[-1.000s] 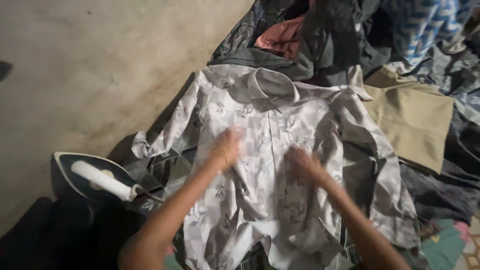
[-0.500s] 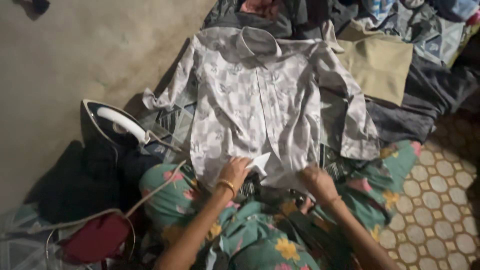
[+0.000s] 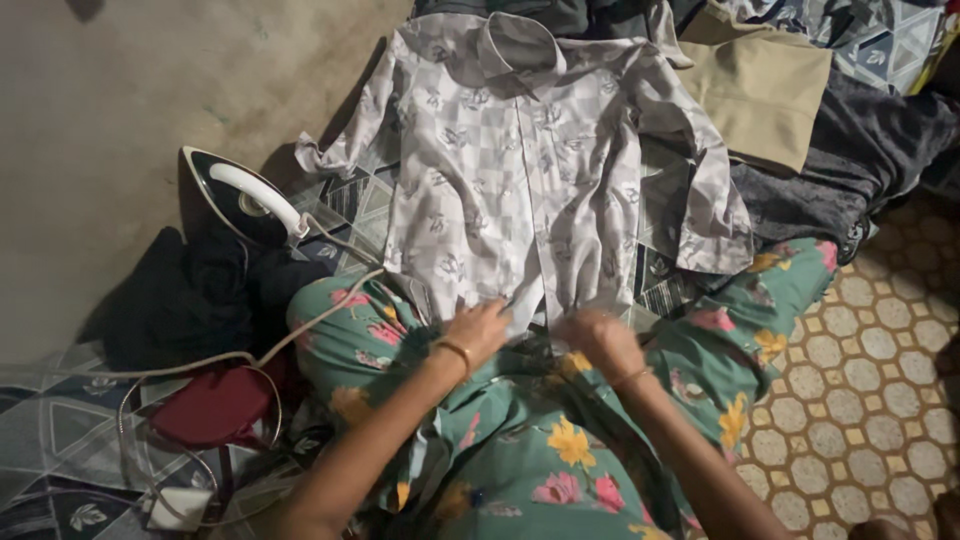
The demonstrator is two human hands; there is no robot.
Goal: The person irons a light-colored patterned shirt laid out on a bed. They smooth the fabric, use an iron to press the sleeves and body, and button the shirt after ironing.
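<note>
A grey checked shirt (image 3: 520,170) with a leaf print lies spread flat, collar at the top, front buttoned. My left hand (image 3: 478,330), with a gold bangle on the wrist, pinches the shirt's bottom hem left of the button line. My right hand (image 3: 600,340) grips the same hem just to the right. Both hands rest over my lap, which is covered by green floral cloth (image 3: 560,440).
An electric iron (image 3: 235,195) stands to the left of the shirt, its white cord (image 3: 300,335) trailing across my knee. A dark garment (image 3: 190,290) and a maroon cloth (image 3: 215,405) lie at the left. A folded tan cloth (image 3: 760,85) and dark grey fabric (image 3: 850,160) lie at the right, by patterned floor tiles (image 3: 870,380).
My hands slid from the middle of the shirt down to its bottom hem and took hold of it. The view tilted down, bringing my lap and the iron's cord into sight.
</note>
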